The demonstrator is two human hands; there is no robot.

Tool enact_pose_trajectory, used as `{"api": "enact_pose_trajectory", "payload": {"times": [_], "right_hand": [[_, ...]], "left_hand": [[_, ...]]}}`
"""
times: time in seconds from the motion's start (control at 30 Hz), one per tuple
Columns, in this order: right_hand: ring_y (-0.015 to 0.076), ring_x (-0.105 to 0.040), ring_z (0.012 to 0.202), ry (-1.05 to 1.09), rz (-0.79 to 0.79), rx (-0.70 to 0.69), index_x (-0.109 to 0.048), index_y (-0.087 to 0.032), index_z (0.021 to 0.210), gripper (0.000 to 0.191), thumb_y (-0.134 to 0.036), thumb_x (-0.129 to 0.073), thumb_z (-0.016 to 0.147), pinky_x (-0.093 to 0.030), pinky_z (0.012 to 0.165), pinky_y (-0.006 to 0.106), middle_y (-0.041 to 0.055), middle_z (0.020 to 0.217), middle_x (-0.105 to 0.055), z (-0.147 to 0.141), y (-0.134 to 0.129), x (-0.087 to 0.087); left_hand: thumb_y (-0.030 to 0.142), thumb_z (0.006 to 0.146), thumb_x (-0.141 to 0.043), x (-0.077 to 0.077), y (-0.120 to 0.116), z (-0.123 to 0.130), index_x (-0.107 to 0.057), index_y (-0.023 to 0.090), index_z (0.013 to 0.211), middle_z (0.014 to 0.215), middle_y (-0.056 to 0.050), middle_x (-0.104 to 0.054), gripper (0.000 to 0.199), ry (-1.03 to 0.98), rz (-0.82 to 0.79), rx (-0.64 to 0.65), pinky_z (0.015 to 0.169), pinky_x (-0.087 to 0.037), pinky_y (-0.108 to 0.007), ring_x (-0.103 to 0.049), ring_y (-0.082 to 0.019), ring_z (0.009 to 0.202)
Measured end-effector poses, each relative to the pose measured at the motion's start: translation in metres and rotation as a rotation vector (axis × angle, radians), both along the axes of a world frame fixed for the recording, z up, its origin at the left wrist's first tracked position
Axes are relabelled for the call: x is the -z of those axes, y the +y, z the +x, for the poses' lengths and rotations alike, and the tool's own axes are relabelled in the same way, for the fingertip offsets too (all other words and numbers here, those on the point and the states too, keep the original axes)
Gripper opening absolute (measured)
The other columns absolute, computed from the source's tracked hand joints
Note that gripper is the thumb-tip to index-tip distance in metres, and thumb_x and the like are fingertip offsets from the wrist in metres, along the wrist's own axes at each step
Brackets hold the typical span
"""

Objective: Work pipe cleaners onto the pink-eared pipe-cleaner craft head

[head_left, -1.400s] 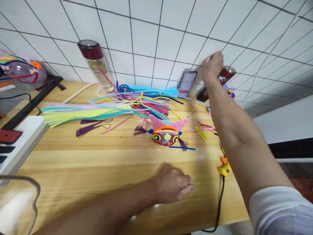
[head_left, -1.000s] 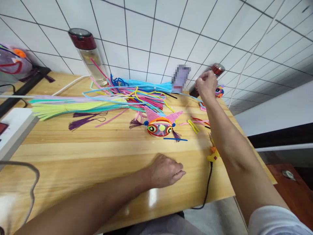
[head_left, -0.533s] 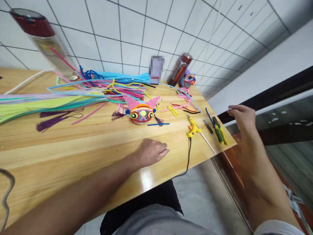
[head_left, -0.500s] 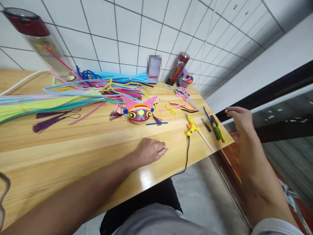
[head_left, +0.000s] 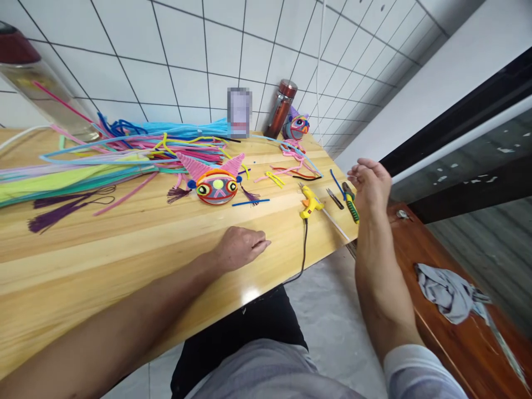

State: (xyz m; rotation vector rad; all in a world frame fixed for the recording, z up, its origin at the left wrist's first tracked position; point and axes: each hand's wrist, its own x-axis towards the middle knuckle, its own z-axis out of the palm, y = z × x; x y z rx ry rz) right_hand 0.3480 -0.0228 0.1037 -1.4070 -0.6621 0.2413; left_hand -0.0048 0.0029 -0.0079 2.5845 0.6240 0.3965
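My left hand [head_left: 241,247] rests on the wooden table [head_left: 166,238], fingers curled into a loose fist with nothing showing from it. Beyond it sits a mask-like craft piece [head_left: 216,186] with pink ears, round eyes and purple tassels. A short blue pipe cleaner [head_left: 251,203] lies just before that piece. My right hand [head_left: 373,180] is raised above the table's right end, beside the green-and-yellow pliers [head_left: 351,204]. Its fingers are bent together; whatever is between them, if anything, is too small to tell. A yellow glue gun [head_left: 310,200] lies between my hands.
Bundled pipe cleaners [head_left: 137,160] and a purple tassel [head_left: 52,213] lie at left. At the back stand a bottle [head_left: 50,94], a blurred phone-like object [head_left: 239,113], a red flask [head_left: 282,108] and another craft piece [head_left: 297,126]. A cloth [head_left: 444,288] lies on brown furniture.
The view has shifted to the right. My right hand has come inward from beyond the table's right edge to near the pliers. My left hand stays on the table in its fist.
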Motion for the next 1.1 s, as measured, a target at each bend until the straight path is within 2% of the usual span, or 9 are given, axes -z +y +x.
{"api": "enact_pose_trajectory", "payload": {"times": [0.17, 0.27, 0.37, 0.43, 0.53, 0.67, 0.87, 0.97, 1.1], "right_hand": [[0.0120, -0.066, 0.066, 0.049, 0.018, -0.281, -0.065, -0.023, 0.092, 0.017, -0.021, -0.061, 0.076, -0.056, 0.066, 0.025, -0.0035, 0.077, -0.068, -0.077, 0.052, 0.017], [0.0121, -0.065, 0.066, 0.024, -0.003, -0.418, -0.064, -0.025, 0.092, 0.011, -0.029, -0.059, 0.082, -0.055, 0.068, 0.027, -0.0030, 0.078, -0.067, -0.113, 0.075, 0.037], [0.0135, -0.059, 0.065, -0.117, 0.003, -0.459, -0.065, -0.025, 0.090, 0.012, -0.029, -0.055, 0.085, -0.050, 0.069, 0.029, -0.0040, 0.071, -0.062, -0.133, 0.086, 0.063], [0.0146, -0.057, 0.065, -0.203, -0.029, -0.460, -0.067, -0.025, 0.090, 0.016, -0.027, -0.053, 0.085, -0.048, 0.071, 0.030, -0.0049, 0.067, -0.060, -0.139, 0.086, 0.078], [0.0160, -0.053, 0.061, -0.189, -0.092, -0.508, -0.070, -0.025, 0.090, 0.018, -0.029, -0.054, 0.085, -0.044, 0.067, 0.032, -0.0055, 0.064, -0.058, -0.143, 0.082, 0.090], [0.0194, -0.055, 0.062, -0.099, -0.125, -0.552, -0.071, -0.029, 0.089, 0.015, -0.032, -0.057, 0.086, -0.047, 0.067, 0.035, -0.0040, 0.066, -0.059, -0.147, 0.071, 0.088], [0.0236, -0.058, 0.066, -0.113, -0.191, -0.489, -0.074, -0.031, 0.092, 0.016, -0.040, -0.060, 0.092, -0.049, 0.067, 0.038, -0.0015, 0.068, -0.061, -0.152, 0.062, 0.090], [0.0220, -0.054, 0.063, -0.114, -0.195, -0.457, -0.073, -0.028, 0.093, 0.018, -0.041, -0.061, 0.092, -0.045, 0.063, 0.036, -0.0017, 0.066, -0.057, -0.149, 0.064, 0.097], [0.0179, -0.053, 0.062, -0.165, -0.174, -0.489, -0.074, -0.023, 0.098, 0.025, -0.043, -0.059, 0.094, -0.044, 0.062, 0.031, -0.0021, 0.067, -0.058, -0.146, 0.067, 0.100]], "left_hand": [[0.038, 0.107, -0.051, 0.001, 0.000, 0.000, -0.065, 0.019, 0.075, 0.069, -0.002, -0.070, 0.040, 0.005, -0.006, -0.003, 0.061, -0.033, -0.027, -0.061, -0.015, 0.063], [0.037, 0.107, -0.051, -0.001, 0.000, 0.001, -0.068, 0.019, 0.078, 0.072, -0.002, -0.073, 0.038, 0.025, 0.005, -0.002, 0.062, -0.035, -0.027, -0.063, -0.015, 0.066], [0.036, 0.107, -0.052, -0.003, 0.000, 0.002, -0.070, 0.019, 0.080, 0.075, -0.003, -0.076, 0.037, 0.063, 0.020, -0.010, 0.063, -0.035, -0.028, -0.067, -0.016, 0.069], [0.036, 0.107, -0.052, -0.004, -0.001, 0.002, -0.070, 0.019, 0.080, 0.077, -0.003, -0.077, 0.037, 0.083, 0.022, -0.007, 0.062, -0.035, -0.028, -0.069, -0.016, 0.070], [0.035, 0.107, -0.054, -0.002, -0.002, 0.001, -0.070, 0.018, 0.078, 0.075, -0.002, -0.077, 0.037, 0.075, 0.027, -0.003, 0.060, -0.034, -0.028, -0.068, -0.016, 0.067], [0.034, 0.105, -0.057, 0.007, -0.006, 0.001, -0.069, 0.019, 0.076, 0.072, -0.002, -0.076, 0.035, -0.024, 0.065, -0.002, 0.058, -0.035, -0.029, -0.067, -0.015, 0.062], [0.031, 0.101, -0.062, 0.012, -0.014, 0.004, -0.067, 0.020, 0.074, 0.068, -0.001, -0.073, 0.030, -0.097, 0.119, -0.015, 0.056, -0.039, -0.031, -0.067, -0.017, 0.057], [0.029, 0.099, -0.065, 0.013, -0.016, 0.005, -0.065, 0.020, 0.072, 0.066, 0.000, -0.073, 0.028, -0.105, 0.152, -0.040, 0.055, -0.039, -0.031, -0.067, -0.016, 0.056], [0.030, 0.098, -0.067, 0.020, -0.015, 0.005, -0.065, 0.021, 0.074, 0.066, 0.001, -0.073, 0.026, -0.126, 0.223, -0.041, 0.054, -0.039, -0.031, -0.067, -0.017, 0.055]]}}
